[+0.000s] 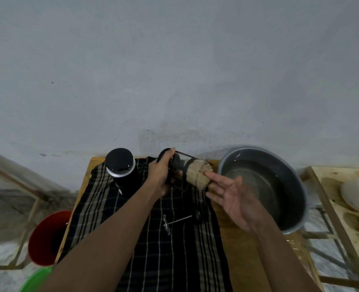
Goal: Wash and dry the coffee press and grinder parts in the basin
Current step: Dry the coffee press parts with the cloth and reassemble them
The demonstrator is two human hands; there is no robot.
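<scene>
While my left hand point(160, 175) grips the coffee press point(195, 173) sideways, my right hand point(235, 199) is spread open beside the basin point(288, 173).

press point(183, 168): clear smooth glass, black bands
rag point(197, 175): beige cloth, matt, creased, inside the press
grinder point(120, 163): black, glossy lid, silvery metal band under it
plunger point(178, 220): thin bright metal rod
basin point(283, 175): grey metal, dull sheen
towel point(174, 260): dark woven cloth, pale stripes, matt
table point(237, 249): bare yellowish wood
bucket point(48, 239): red plastic, smooth
tub point(37, 281): green plastic
wall point(174, 70): grey plaster, matt, scuffed
shelf point(342, 228): raw wood, stained
plates point(357, 194): white, smooth
</scene>
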